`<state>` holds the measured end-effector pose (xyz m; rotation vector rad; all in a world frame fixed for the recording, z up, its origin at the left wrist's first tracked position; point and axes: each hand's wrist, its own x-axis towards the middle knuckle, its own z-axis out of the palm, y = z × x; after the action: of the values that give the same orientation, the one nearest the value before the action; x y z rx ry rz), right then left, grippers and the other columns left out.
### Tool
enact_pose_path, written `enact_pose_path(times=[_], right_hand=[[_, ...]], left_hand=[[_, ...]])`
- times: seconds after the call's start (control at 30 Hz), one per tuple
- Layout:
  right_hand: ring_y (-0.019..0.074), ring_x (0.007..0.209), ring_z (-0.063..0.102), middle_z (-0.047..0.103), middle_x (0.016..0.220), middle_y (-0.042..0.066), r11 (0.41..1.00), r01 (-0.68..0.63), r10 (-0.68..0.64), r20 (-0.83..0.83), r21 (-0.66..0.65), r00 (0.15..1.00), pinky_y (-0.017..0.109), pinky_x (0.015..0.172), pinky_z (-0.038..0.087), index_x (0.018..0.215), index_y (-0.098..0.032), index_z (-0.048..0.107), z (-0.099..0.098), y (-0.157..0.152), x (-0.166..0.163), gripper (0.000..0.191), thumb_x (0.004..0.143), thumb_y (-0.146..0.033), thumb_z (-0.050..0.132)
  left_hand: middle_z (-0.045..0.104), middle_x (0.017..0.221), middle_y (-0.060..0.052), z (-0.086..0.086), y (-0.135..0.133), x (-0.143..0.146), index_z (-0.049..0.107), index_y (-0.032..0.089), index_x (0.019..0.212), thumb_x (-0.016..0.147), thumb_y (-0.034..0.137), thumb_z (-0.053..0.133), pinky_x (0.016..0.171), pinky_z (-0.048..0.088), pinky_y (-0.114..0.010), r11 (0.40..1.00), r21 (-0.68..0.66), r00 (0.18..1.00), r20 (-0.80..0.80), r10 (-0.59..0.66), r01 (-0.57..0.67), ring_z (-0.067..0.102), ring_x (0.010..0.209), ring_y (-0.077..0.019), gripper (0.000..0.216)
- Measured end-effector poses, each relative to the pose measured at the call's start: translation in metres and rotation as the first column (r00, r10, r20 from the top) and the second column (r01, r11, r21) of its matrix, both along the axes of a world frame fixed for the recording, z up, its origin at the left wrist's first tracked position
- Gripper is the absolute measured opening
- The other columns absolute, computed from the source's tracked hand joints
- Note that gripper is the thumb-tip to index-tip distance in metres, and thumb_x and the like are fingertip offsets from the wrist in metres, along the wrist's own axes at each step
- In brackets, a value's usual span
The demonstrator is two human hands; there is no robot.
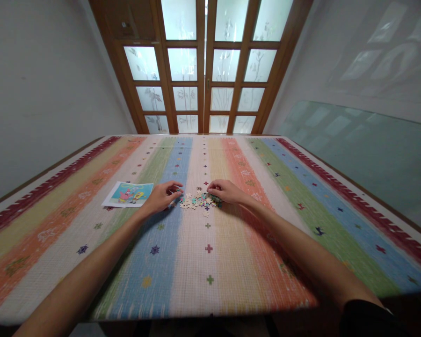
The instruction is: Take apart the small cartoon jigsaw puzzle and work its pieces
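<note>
A small heap of loose jigsaw pieces (197,201) lies in the middle of the striped tablecloth (210,262). My left hand (162,196) rests at the heap's left edge, fingers curled and pinching toward a piece I cannot make out. On the heap's right edge my right hand (226,191) has its fingers curled down onto the pieces. A printed cartoon picture (129,194) lies flat just left of my left hand.
The table runs wide to both sides, with a dark border stripe (354,187) along its edges. Wooden glazed doors (205,70) stand behind the far edge. A glass panel (365,145) leans on the right wall.
</note>
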<state>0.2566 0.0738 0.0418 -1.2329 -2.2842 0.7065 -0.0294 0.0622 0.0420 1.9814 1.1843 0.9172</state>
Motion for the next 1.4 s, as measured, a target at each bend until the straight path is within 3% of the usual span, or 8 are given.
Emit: enact_pose_path(times=[0.1, 0.33, 0.53, 0.67, 0.9, 1.07, 1.27, 1.4], right_hand=[[0.0179, 0.087, 0.065, 0.073, 0.099, 0.007, 1.0, -0.013, 0.012, 0.013, 0.01, 1.0, 0.027, 0.08, 0.045, 0.101, -0.016, 0.077, -0.001, 0.0, 0.001, 0.019, 0.092, -0.013, 0.06], [0.0171, 0.087, 0.061, 0.069, 0.1, 0.007, 0.998, 0.007, -0.009, 0.033, 0.069, 0.999, 0.028, 0.082, 0.045, 0.103, -0.016, 0.076, -0.006, 0.003, 0.009, 0.031, 0.085, -0.002, 0.056], [0.0177, 0.083, 0.059, 0.066, 0.096, 0.007, 0.997, 0.017, -0.022, 0.052, 0.081, 0.998, 0.029, 0.079, 0.046, 0.102, -0.016, 0.076, -0.003, 0.004, 0.029, 0.026, 0.083, -0.005, 0.061], [0.0175, 0.079, 0.058, 0.065, 0.09, 0.006, 0.998, -0.033, 0.029, 0.064, 0.049, 0.997, 0.029, 0.076, 0.047, 0.102, -0.017, 0.077, 0.0, -0.004, 0.036, 0.017, 0.086, -0.017, 0.07], [0.0197, 0.091, 0.06, 0.062, 0.104, 0.008, 0.987, -0.156, 0.155, 0.045, 0.029, 0.987, 0.03, 0.085, 0.048, 0.117, -0.019, 0.075, -0.004, -0.016, 0.019, 0.033, 0.085, -0.028, 0.078], [0.0196, 0.088, 0.06, 0.065, 0.094, 0.008, 0.984, -0.158, 0.15, 0.102, 0.077, 0.983, 0.03, 0.083, 0.045, 0.099, -0.017, 0.079, -0.003, -0.018, 0.006, 0.014, 0.09, -0.021, 0.069], [0.0192, 0.084, 0.063, 0.073, 0.092, 0.009, 0.995, -0.071, 0.065, 0.073, 0.075, 0.995, 0.03, 0.08, 0.046, 0.096, -0.016, 0.078, -0.003, -0.012, 0.005, 0.02, 0.094, -0.02, 0.059], [0.0191, 0.081, 0.066, 0.076, 0.093, 0.007, 0.998, -0.051, 0.049, 0.072, 0.035, 0.996, 0.029, 0.077, 0.048, 0.099, -0.016, 0.079, -0.006, -0.008, 0.006, 0.025, 0.094, -0.019, 0.055]], left_hand=[[0.079, 0.093, -0.009, -0.002, -0.001, -0.002, 0.074, 0.021, 0.105, 0.075, 0.037, 0.072, 0.069, 0.053, -0.035, 0.998, -0.035, 0.998, -0.026, -0.055, 0.054, 0.07, 0.074, -0.0228, 0.034], [0.078, 0.089, -0.005, -0.008, -0.002, 0.0, 0.078, 0.023, 0.097, 0.072, 0.036, 0.075, 0.072, 0.051, -0.033, 0.994, -0.029, 0.988, -0.112, -0.104, 0.102, 0.065, 0.074, -0.0206, 0.028], [0.072, 0.084, -0.003, -0.012, -0.001, 0.001, 0.076, 0.021, 0.101, 0.075, 0.036, 0.071, 0.073, 0.049, -0.033, 0.997, 0.012, 0.985, -0.158, -0.074, 0.076, 0.061, 0.074, -0.0189, 0.03], [0.075, 0.092, -0.007, -0.014, 0.001, 0.003, 0.076, 0.02, 0.101, 0.085, 0.039, 0.063, 0.079, 0.051, -0.036, 0.997, 0.04, 0.986, -0.158, -0.06, 0.067, 0.066, 0.081, -0.0217, 0.028], [0.079, 0.108, -0.008, -0.014, 0.001, 0.013, 0.074, 0.021, 0.117, 0.094, 0.041, 0.05, 0.089, 0.054, -0.038, 0.993, 0.062, 0.982, -0.165, -0.092, 0.104, 0.072, 0.097, -0.0241, 0.038], [0.077, 0.115, -0.009, -0.016, -0.002, 0.014, 0.073, 0.021, 0.122, 0.097, 0.045, 0.048, 0.096, 0.053, -0.042, 0.988, 0.1, 0.969, -0.229, -0.093, 0.119, 0.071, 0.104, -0.026, 0.043], [0.062, 0.143, -0.01, -0.026, -0.01, 0.011, 0.064, 0.021, 0.135, 0.095, 0.05, 0.051, 0.118, 0.034, -0.049, 0.98, 0.132, 0.936, -0.338, -0.097, 0.149, 0.047, 0.142, -0.0299, 0.051], [0.047, 0.158, -0.013, -0.032, -0.017, 0.019, 0.049, 0.019, 0.149, 0.092, 0.057, 0.055, 0.123, 0.023, -0.055, 0.978, 0.105, 0.903, -0.412, -0.122, 0.18, 0.032, 0.151, -0.0342, 0.068]])
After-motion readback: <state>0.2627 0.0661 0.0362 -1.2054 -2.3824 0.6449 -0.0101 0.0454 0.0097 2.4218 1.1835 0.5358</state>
